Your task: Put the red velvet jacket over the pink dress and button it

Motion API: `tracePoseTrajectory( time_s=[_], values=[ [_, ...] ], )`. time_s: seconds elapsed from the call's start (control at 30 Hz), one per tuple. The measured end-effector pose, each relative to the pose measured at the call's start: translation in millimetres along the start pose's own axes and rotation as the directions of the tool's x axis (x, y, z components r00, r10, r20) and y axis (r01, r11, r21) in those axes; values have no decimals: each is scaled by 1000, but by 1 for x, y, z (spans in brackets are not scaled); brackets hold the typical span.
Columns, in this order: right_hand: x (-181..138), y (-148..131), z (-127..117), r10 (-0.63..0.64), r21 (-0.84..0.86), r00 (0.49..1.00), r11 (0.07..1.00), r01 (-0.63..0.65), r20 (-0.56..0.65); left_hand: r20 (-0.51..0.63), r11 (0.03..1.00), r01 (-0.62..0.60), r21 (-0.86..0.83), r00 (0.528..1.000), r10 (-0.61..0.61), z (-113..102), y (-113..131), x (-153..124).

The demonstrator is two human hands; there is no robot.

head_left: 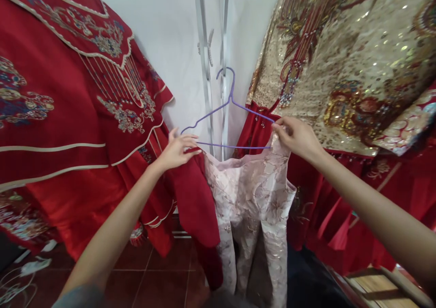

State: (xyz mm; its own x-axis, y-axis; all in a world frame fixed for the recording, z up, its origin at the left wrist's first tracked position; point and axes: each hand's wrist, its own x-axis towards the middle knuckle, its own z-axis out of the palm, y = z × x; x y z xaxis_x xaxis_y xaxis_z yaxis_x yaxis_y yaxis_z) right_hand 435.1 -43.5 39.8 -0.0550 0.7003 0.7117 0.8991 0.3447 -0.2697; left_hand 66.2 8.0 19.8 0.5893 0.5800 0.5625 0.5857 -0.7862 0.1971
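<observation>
Hanger (231, 98), thin and purple, stretches between a person's two hands at center, above a pale brocade garment (241, 190) whose lower end leaves the frame. The right hand (297, 137) is clamped on the garment's strap; the left hand (179, 151) hides the hanger's other end, its exact grip impossible to tell. Red cloth (197, 203) partly covers the brocade. An embroidered red garment (81, 90) and a sequined gold one (344, 62), both cropped, flank them. A dark shape (306, 276), lower right, is indistinct.

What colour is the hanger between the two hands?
Purple: the hanger shows best in the head view.
</observation>
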Motion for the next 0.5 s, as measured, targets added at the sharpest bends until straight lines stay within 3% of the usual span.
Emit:
tracePoseTrajectory(
  time_s=[0.07,0.27,0.5],
  values=[
    [5,7,-2,1,-30,1000,1000,-2,-24,-89,994,90,62,992,-84,-11,-21,-18],
    [8,9,6,-4,-29,1000,1000,4,14,-61,959,268,-95,960,-274,-27,-63,-61],
    [11,10,-1,-89,-61,995,994,92,53,-22,946,294,-139,954,-300,-43,-61,-45]
  ],
)
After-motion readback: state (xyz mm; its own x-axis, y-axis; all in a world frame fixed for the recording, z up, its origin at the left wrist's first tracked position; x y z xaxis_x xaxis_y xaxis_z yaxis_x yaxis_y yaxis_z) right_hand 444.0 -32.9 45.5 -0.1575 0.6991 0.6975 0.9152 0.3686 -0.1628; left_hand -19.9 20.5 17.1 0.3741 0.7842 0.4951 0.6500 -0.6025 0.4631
